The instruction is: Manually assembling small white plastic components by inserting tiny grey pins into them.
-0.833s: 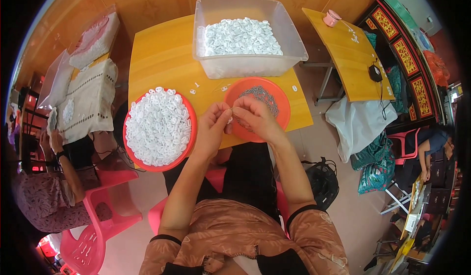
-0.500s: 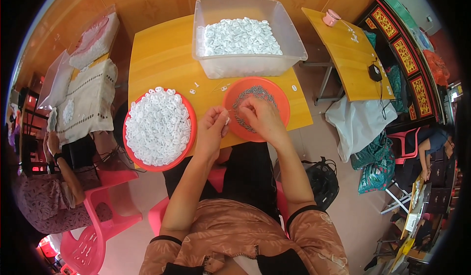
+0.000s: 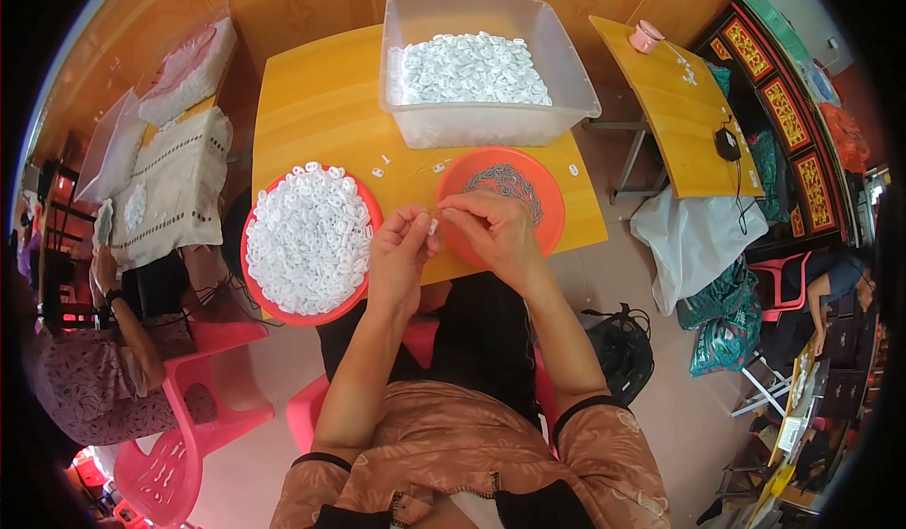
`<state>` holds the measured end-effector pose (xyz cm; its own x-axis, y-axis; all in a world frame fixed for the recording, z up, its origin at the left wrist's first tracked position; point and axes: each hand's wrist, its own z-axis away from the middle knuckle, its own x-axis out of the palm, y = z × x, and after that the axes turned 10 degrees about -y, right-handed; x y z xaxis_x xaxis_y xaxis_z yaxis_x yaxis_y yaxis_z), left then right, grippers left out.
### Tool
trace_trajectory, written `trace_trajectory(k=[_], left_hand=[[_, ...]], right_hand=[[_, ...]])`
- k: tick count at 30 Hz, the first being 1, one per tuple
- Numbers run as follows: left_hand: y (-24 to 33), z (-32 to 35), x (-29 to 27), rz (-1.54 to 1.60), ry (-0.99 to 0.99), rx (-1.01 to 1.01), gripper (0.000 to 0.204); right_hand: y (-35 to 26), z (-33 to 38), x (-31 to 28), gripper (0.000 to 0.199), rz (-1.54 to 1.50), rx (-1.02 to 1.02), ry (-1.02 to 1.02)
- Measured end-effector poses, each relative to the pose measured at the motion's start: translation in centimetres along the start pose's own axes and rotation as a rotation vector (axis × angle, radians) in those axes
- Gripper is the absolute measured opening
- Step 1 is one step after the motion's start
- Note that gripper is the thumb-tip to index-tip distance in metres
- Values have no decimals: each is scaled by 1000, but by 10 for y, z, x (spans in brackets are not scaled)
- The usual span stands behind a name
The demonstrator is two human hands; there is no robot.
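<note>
Between the thumb and fingers of my left hand (image 3: pixel 398 253) is a small white plastic piece (image 3: pixel 433 227) with holes. My right hand (image 3: pixel 497 235) is closed in a pinch right beside it, fingertips meeting the left ones; what it pinches is too small to make out. Under my right hand stands an orange-red bowl (image 3: pixel 550 208) holding many small grey metal screws (image 3: pixel 510 182). To the left of my hands, a red bowl (image 3: pixel 376 210) is heaped with white plastic pieces (image 3: pixel 307 241) of the same sort.
A clear plastic bin (image 3: pixel 486 125) of white pieces stands at the table's (image 3: pixel 311 85) back. A few loose pieces (image 3: pixel 573 169) lie on the wood. At left, another person's arm (image 3: pixel 132 335) rests near a cloth-covered table (image 3: pixel 179 189). A second yellow table (image 3: pixel 684 118) is at right.
My right hand has moved left from over the screws, and its fingertips now meet my left hand at the white piece. The whole view has shifted slightly.
</note>
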<state>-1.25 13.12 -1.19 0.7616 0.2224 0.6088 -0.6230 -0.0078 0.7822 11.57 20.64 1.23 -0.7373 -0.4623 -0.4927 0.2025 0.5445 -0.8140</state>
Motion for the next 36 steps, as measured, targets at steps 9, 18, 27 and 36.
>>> trace_trajectory(k=[9, 18, 27, 36], left_hand=[[16, 11, -7, -37, 125, 52, 31], [17, 15, -3, -47, 125, 61, 28], [11, 17, -4, -132, 123, 134, 19], [14, 18, -5, -302, 133, 212, 16]], right_hand=[[-15, 3, 13, 11, -111, 61, 34], [-17, 4, 16, 9, -141, 106, 2], [-17, 6, 19, 9, -257, 131, 22], [-17, 7, 19, 9, -189, 86, 15]])
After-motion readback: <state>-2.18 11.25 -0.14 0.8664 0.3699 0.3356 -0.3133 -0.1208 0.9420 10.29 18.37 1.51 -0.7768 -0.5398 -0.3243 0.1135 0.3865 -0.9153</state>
